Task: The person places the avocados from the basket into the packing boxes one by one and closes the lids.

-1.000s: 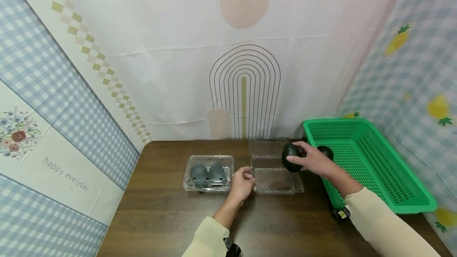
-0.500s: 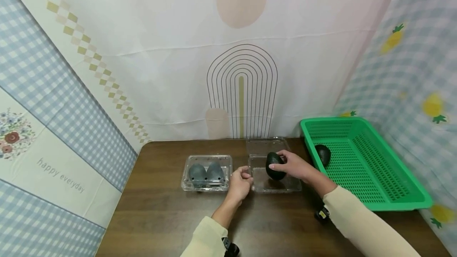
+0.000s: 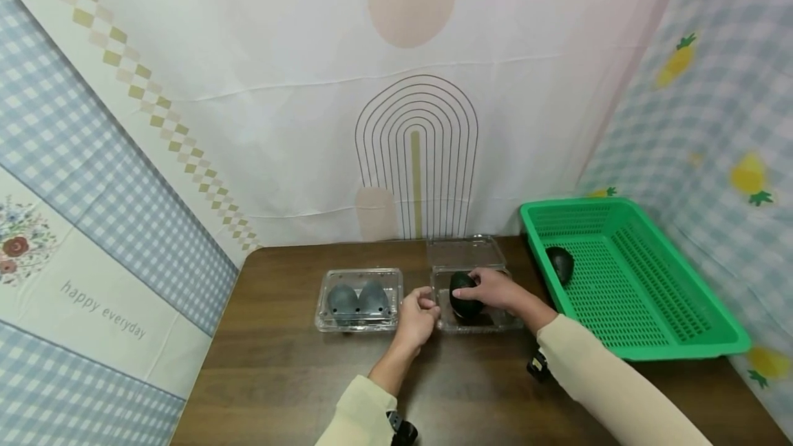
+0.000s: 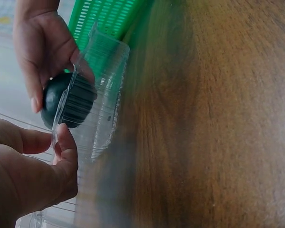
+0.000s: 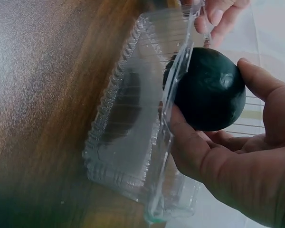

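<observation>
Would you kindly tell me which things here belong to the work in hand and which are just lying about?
In hand:
- dark avocado, gripped by the right hand
- open clear box, its edge pinched by the left hand

Lying about:
- closed clear box holding two avocados
- green basket holding one avocado

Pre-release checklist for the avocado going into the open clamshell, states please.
1. Right hand grips the avocado: ok.
2. Avocado over the open clamshell tray: ok.
3. Avocado seated on the tray floor: cannot tell.
4. Left hand pinches the tray's near edge: ok.
5. Lid folded back, clear of the tray: ok.
6. Closed clamshell beside it, apart from the tray: ok.
</observation>
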A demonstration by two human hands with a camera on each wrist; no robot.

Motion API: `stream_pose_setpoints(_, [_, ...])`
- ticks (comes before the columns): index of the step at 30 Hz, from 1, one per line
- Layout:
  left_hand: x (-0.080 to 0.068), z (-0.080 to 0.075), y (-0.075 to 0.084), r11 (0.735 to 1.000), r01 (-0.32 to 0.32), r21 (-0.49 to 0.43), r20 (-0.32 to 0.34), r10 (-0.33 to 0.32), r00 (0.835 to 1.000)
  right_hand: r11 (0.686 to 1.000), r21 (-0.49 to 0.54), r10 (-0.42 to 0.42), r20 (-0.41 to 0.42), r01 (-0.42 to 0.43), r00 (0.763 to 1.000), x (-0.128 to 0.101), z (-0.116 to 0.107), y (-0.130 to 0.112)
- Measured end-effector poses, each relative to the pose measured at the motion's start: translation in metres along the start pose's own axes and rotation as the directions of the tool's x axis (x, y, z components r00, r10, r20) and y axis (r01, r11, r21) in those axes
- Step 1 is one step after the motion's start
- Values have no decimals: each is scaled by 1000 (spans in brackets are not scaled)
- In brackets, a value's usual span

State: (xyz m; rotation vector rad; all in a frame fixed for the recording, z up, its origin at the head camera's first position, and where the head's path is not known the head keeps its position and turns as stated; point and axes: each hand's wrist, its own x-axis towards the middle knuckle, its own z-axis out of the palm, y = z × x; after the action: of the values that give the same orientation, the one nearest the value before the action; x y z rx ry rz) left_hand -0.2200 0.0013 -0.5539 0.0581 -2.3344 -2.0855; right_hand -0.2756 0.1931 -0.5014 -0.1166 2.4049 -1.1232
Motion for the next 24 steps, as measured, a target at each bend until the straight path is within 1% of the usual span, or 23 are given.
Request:
stream_pose_setpoints(2, [1, 1, -1, 1000, 18, 3, -4, -18, 1000, 1000, 6, 8, 11, -8, 1000, 2, 3, 0])
stream_pose_setpoints(3, [3, 1, -1, 999, 44, 3, -7, -44, 999, 1000, 3, 6, 17, -6, 1000, 3, 4, 0])
stream_pose_setpoints(6, [4, 2, -2, 997, 73, 17, -15, -73, 997, 1000, -6, 2, 24, -1, 1000, 7, 9, 0])
stream_pose_setpoints(11, [3, 3, 0, 997, 81, 11, -13, -81, 997, 999, -35, 8, 2, -8, 1000, 11, 14, -1])
stream_pose_setpoints(17, [3, 3, -1, 997, 81, 1, -9, -81, 997, 999, 3, 34, 7, -34, 999, 13, 21, 2])
stream_pose_setpoints(21, [3, 3, -1, 997, 75, -1, -4, -75, 997, 999, 15, 30, 19, -30, 999, 13, 24, 3])
stream_pose_setpoints(24, [2, 3, -1, 996, 91, -19, 2, -91, 996, 999, 18, 34, 22, -34, 999, 13, 26, 3])
